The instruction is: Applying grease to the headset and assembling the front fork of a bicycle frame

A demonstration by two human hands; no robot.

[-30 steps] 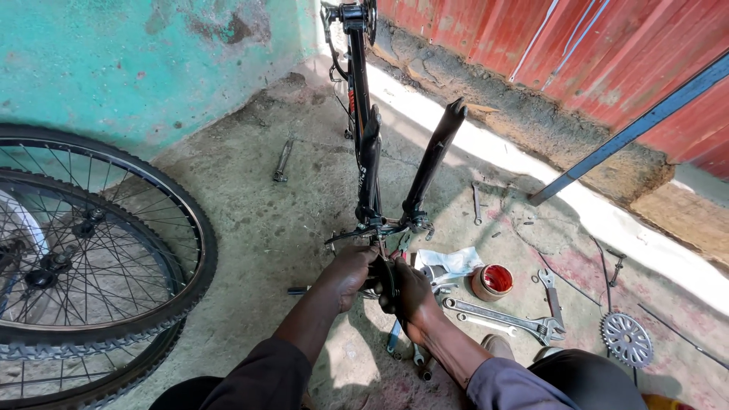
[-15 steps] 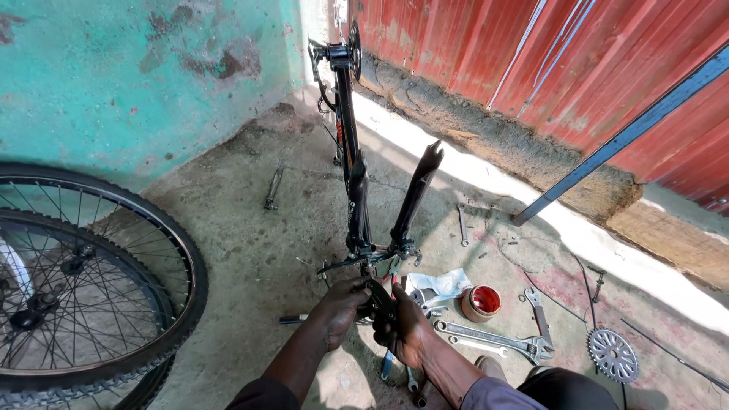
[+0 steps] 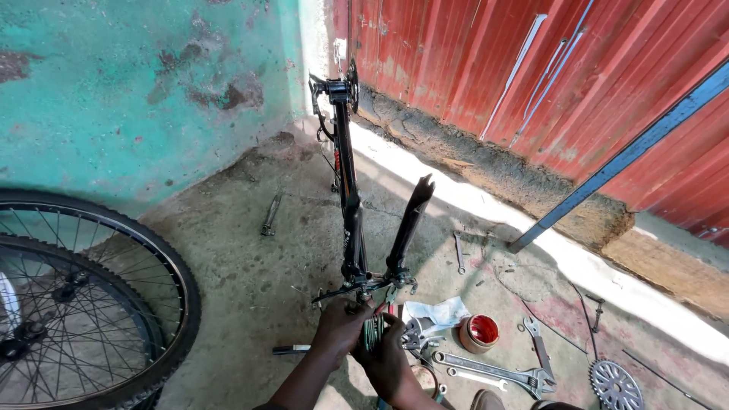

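Both forearms are reaching forward, the left hand (image 3: 339, 328) and right hand (image 3: 387, 357) curling shut side by side, knuckles up.

**An open-air bicycle repair spot**

I am working outdoors on a rough concrete floor (image 3: 228, 281), in a corner between a peeling green wall (image 3: 137, 91) and a red corrugated metal wall (image 3: 531, 68). A bicycle frame (image 3: 349, 197) stands upended in front of me. Two loose wheels (image 3: 83, 304) lean at my left. Wrenches (image 3: 493, 370), a sprocket (image 3: 616, 386) and a small tub of red grease (image 3: 480, 332) lie scattered on the ground.
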